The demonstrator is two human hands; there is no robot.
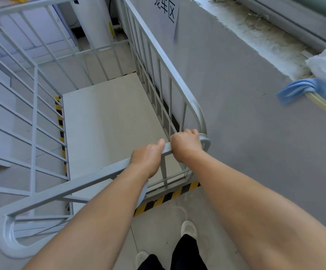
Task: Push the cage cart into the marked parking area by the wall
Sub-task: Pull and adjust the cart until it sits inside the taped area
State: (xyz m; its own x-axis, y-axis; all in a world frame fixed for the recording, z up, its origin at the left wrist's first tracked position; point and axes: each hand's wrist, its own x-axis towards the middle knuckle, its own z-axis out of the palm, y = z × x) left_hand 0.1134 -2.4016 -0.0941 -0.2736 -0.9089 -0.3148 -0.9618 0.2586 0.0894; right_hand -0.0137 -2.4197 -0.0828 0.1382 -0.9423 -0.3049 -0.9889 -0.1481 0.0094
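The grey metal cage cart [34, 117] fills the left and middle of the head view, with barred sides and a pale flat floor inside. My left hand [148, 156] and my right hand [186, 145] both grip its near top rail, close together by the right corner. Yellow-and-black floor tape [166, 197] shows below the cart's near edge, along its left side and at the far end. The cart's right side runs close along the grey wall [245, 114].
A paper sign [167, 14] with characters hangs on the wall above the cart's far right. A blue cloth [302, 88], a white cloth and a yellowish hose lie on the window ledge at right. A white cylinder stands beyond the cart. My feet are on the tiled floor.
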